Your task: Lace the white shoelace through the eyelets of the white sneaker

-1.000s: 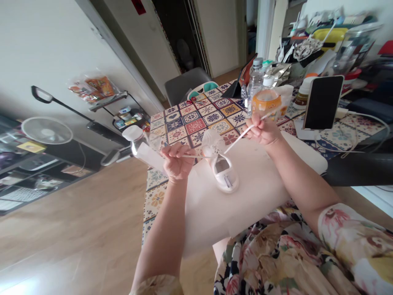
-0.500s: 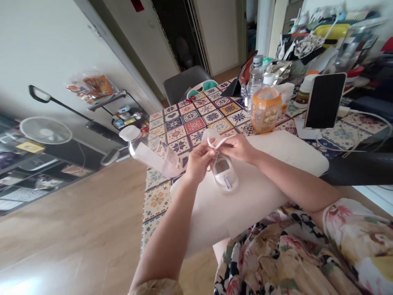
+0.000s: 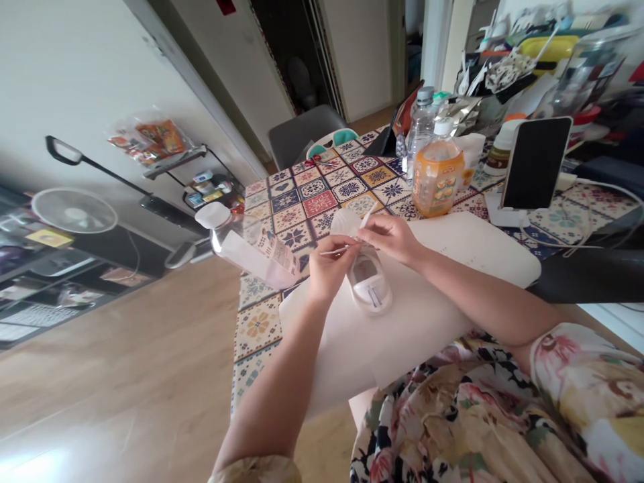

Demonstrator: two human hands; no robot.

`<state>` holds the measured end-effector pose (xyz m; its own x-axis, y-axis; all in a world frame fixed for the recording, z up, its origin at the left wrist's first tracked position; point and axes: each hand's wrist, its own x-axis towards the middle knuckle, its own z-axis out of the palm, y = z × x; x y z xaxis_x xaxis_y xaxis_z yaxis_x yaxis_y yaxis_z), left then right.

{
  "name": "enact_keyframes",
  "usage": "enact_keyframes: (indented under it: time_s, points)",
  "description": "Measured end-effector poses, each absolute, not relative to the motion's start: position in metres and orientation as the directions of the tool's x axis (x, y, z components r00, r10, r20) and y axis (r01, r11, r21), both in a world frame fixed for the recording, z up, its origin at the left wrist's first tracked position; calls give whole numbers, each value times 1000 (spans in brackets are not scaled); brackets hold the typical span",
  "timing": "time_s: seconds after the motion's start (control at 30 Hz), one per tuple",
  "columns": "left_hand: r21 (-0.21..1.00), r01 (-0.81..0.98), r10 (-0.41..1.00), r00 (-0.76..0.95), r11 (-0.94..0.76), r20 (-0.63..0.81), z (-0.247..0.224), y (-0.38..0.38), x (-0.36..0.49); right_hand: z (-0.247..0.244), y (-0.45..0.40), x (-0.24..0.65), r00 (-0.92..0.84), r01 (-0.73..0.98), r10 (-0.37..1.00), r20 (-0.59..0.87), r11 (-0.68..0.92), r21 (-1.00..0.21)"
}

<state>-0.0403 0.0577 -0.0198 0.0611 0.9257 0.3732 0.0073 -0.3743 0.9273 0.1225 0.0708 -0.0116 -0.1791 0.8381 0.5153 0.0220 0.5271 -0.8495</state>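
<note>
A small white shoe [image 3: 373, 292] rests on a white mat [image 3: 362, 355], its heel toward me and its front partly behind my hands. Over its left side, my left hand [image 3: 328, 263] pinches a white lace [image 3: 335, 251]. My right hand [image 3: 390, 236] is closed on a white lace end [image 3: 368, 213] that sticks up above its fingers. The fingertips of both hands nearly meet above the shoe's opening. Whether the lace is knotted between them is hidden by the fingers.
Left of the hands a large clear bottle [image 3: 254, 251] leans at the table edge. An orange-labelled bottle [image 3: 437, 178], a clear bottle [image 3: 420, 127] and a phone on a stand [image 3: 536, 164] stand at the right. Red scissors [image 3: 316, 160] lie farther back on the patterned tablecloth [image 3: 316, 203].
The lace loop that stood above the fingers is gone from view. One lace end now points up from my right hand, and a stretch lies across my left fingers.
</note>
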Motion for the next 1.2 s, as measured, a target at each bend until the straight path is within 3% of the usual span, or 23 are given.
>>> enact_keyframes:
  time_s: [0.13,0.4,0.67,0.83,0.97,1.07,1.2]
  points:
    - [925,-17,923,56,-380,380,-20,58,-41,-11,72,122,-165,-47,855,491,491,-870]
    - [847,55,848,31,-530,529,-18,59,-45,-8,73,127,-408,73,797,445,514,-855]
    - [665,274,711,122,-695,693,-13,56,-47,-8,72,126,-320,2,861,395,418,-909]
    - [699,330,760,96,-634,643,-6,54,-47,-3,68,131,-334,7,803,493,525,-851]
    - [749,328,806,78,-576,586,-5,57,-49,-4,69,134,-373,109,645,667,744,-659]
    - [886,178,902,27,-428,430,-5,58,-48,-7,70,131,-381,192,526,760,849,-492]
    - [955,-122,962,12,-269,273,-3,57,-44,-9,70,128,-408,243,535,740,845,-477]
